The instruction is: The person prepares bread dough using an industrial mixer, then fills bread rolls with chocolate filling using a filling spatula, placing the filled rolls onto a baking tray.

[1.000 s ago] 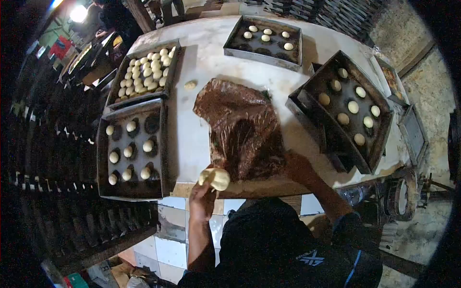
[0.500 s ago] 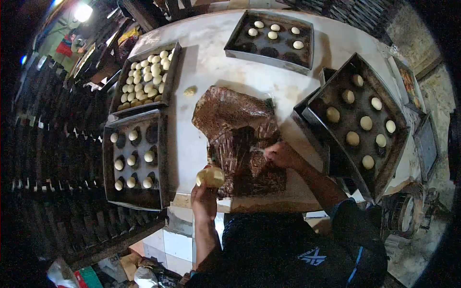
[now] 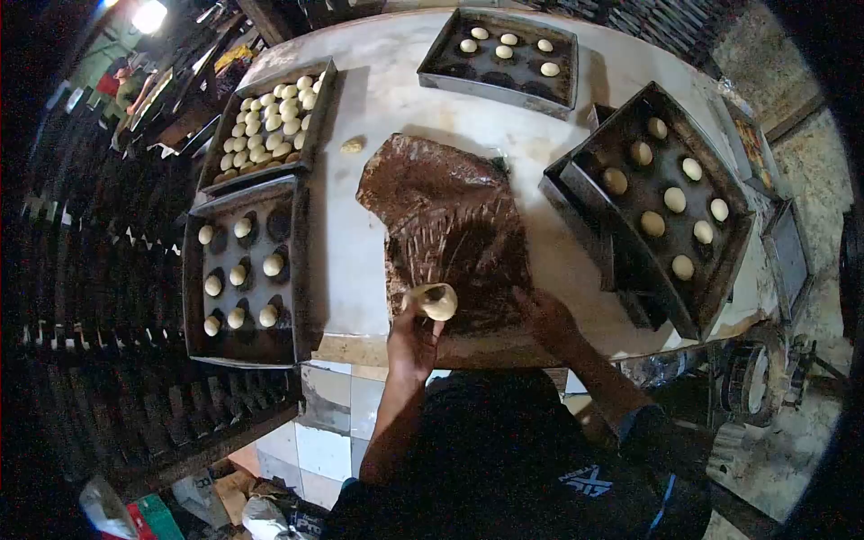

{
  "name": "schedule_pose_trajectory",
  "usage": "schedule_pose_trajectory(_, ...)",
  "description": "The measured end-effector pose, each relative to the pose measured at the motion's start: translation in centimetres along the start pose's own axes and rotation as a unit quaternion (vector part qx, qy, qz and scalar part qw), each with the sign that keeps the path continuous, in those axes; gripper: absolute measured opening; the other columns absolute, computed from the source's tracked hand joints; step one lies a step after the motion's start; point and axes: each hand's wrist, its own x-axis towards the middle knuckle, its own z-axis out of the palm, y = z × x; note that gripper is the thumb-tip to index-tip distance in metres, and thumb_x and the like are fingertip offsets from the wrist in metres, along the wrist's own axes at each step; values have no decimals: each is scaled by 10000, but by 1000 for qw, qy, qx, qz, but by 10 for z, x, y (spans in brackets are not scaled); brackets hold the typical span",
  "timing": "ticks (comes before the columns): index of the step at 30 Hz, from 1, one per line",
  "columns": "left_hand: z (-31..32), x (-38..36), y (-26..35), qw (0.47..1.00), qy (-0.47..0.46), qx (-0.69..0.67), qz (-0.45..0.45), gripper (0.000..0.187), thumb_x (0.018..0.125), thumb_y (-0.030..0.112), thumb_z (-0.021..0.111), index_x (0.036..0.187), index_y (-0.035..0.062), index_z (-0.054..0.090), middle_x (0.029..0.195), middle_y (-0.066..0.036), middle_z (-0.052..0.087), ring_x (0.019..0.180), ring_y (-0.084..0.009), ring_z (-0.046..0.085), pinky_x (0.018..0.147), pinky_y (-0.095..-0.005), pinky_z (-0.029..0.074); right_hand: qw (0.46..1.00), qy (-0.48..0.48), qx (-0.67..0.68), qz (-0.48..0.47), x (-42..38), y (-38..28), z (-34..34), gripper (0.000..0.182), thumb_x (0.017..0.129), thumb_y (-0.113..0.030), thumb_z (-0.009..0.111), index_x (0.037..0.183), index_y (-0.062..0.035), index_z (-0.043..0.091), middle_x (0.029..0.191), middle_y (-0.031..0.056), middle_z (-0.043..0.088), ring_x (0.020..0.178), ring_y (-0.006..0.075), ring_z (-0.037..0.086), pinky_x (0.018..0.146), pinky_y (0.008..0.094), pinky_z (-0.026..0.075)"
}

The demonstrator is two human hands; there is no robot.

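My left hand (image 3: 413,349) holds up a flattened piece of dough (image 3: 442,309), its fingers closed under and around it. A dark dab of filling lies on the dough. Behind it, a wide slab of dark brown paste (image 3: 450,207) covers the middle of the table, scored with many scrape marks and shiny in places. At the paste's lower right edge is my right hand (image 3: 546,321), its fingers curled and dim. Whatever it grips is hidden.
Dough balls sit in a packed tray (image 3: 317,121), a left tray (image 3: 189,297), a far tray (image 3: 495,88) and a right tray (image 3: 724,292) stacked on another. A small dough scrap (image 3: 352,145) lies on the pale table (image 3: 360,45). The table's front edge is close to my body.
The dough in my left hand has moved right and up over the paste, and dark filling now shows on it. My right hand has drawn back toward the paste's lower right edge.
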Motion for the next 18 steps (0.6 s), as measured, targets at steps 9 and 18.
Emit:
schedule_pose_trajectory(9, -23, -95, 15, 906, -68, 258, 330, 573, 944, 159, 490, 1441, 0, 255, 1425, -175, 360, 1304, -302, 386, 1055, -421, 343, 910, 176, 366, -83, 57, -205, -52, 407, 806, -251, 714, 1088, 25, 614, 1113, 165, 537, 991, 291, 541, 844, 374, 466)
schedule_pose_trajectory(18, -112, -223, 82, 898, -90, 64, 426, 695, 898, 331, 609, 1410, -35, 312, 1376, -170, 391, 1263, -256, 398, 1056, -402, 318, 873, 219, 327, -287, 39, -350, -74, 210, 756, -42, 723, 946, 21, 659, 964, 119, 621, 819, 228, 634, 687, 330, 522)
